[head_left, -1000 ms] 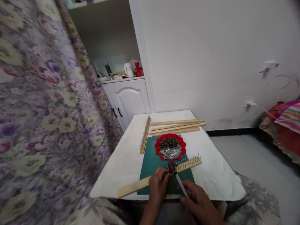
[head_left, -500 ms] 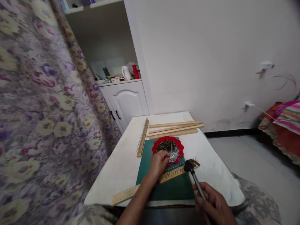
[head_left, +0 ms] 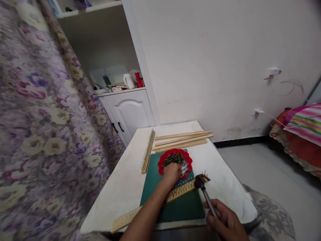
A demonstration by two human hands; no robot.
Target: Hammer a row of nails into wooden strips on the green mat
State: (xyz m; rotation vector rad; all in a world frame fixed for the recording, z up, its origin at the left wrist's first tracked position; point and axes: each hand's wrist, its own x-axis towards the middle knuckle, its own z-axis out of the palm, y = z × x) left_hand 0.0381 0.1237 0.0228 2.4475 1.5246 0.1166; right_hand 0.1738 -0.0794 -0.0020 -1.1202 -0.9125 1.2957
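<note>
My left hand reaches into a red scalloped bowl, fingers curled down among the nails. Dark nails fill much of the bowl, with silver nails on its right side; what the fingertips pinch is hidden. In my right hand is a claw hammer, gripped by its handle, its dark head over the right part of a wooden strip. Rows of nails stand upright in that strip, which runs diagonally beneath my left forearm. Several silver nails lie between strip and bowl.
A green mat lies on the white-covered table. Another nail-studded strip stands at the left, and several wooden strips lie along the back. A floral curtain hangs at left; a wall rises behind.
My left hand has sunk further into the bowl, its fingers now lower among the nails. The right hand still holds the hammer over the strip. The whole view has shifted slightly.
</note>
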